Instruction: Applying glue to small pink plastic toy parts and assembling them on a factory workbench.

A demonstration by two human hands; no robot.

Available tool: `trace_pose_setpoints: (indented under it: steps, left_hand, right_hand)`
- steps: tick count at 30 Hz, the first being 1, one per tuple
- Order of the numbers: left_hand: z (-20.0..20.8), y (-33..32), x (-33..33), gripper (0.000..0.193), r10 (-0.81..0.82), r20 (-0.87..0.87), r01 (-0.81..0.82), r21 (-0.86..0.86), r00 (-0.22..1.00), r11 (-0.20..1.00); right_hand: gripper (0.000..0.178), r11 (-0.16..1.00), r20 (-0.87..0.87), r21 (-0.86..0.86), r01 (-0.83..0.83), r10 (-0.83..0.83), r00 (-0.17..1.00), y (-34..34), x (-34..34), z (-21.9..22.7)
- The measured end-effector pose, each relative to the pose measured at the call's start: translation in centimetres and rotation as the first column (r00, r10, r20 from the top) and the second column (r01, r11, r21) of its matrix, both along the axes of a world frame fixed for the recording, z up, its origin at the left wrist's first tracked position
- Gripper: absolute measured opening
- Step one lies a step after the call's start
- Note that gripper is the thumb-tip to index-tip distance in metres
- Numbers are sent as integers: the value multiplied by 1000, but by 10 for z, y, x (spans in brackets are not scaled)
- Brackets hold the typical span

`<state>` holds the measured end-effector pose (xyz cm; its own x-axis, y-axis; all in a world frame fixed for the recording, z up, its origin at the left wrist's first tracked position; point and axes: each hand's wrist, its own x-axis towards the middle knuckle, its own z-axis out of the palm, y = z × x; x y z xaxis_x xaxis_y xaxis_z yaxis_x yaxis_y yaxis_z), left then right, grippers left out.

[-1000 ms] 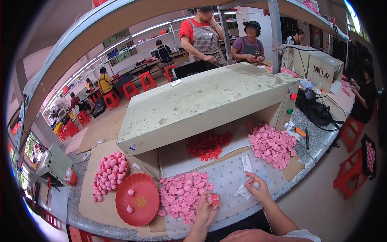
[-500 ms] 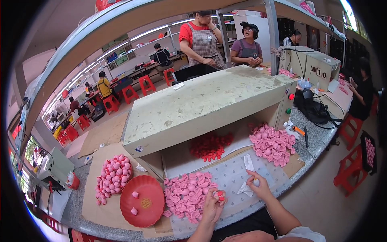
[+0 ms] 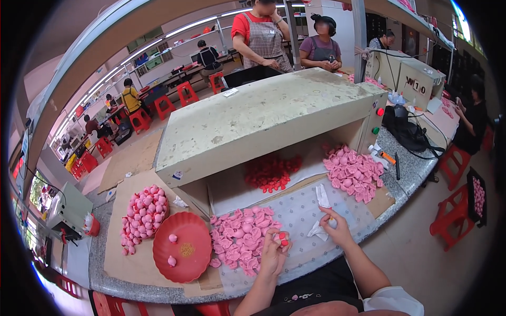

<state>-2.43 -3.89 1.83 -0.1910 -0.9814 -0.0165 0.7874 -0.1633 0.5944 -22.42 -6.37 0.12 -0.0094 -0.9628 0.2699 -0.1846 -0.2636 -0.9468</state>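
My left hand (image 3: 272, 254) is closed around a small red and pink piece (image 3: 283, 238), its red side turned up between thumb and fingers. Just left of it spreads a heap of pink petal-like pieces (image 3: 242, 237). My right hand (image 3: 338, 227) is pinched, thumb against fingers; whatever it grips is too small to make out. Beside its fingertips lie a crumpled white tissue (image 3: 317, 230) and a folded white strip (image 3: 322, 196). A red scalloped plate (image 3: 197, 245) holds two small pink round pieces (image 3: 172, 260) at the left.
A cream open-fronted metal box (image 3: 253, 126) spans the bench, with red pieces (image 3: 271, 176) inside. Pink round pieces (image 3: 143, 218) pile up left; more pink pieces (image 3: 354, 174) lie right, near a black pen (image 3: 397, 166). Co-workers stand and sit beyond the box.
The whole view has shifted slightly, so the bench appears a little higher. Both hands keep nearly the same places, the left still holding the red and pink piece.
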Motion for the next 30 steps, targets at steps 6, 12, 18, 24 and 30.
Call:
trace_pose_setpoints:
  steps: [6,12,18,24,30]
  left_hand:
    - [3,2,-1,26,-7,3,7,-7,1000,1000]
    - [2,10,-1,25,-7,26,6,13,1000,1000]
    - [0,0,-1,24,-8,26,7,35,1000,999]
    - [15,-2,4,25,-43,-35,41,-73,998,997]
    - [18,7,9,26,-153,-83,151,-32,985,988]
  right_hand:
    - [42,1000,-34,-31,6,-7,999,6,0,2]
    - [42,1000,9,23,-4,4,1000,16,0,-1]
    - [38,998,66,57,-18,15,998,6,2,-5]
    - [37,983,-23,-111,-143,141,990,13,17,42]
    - [38,892,228,-10,-452,442,867,10,70,54]
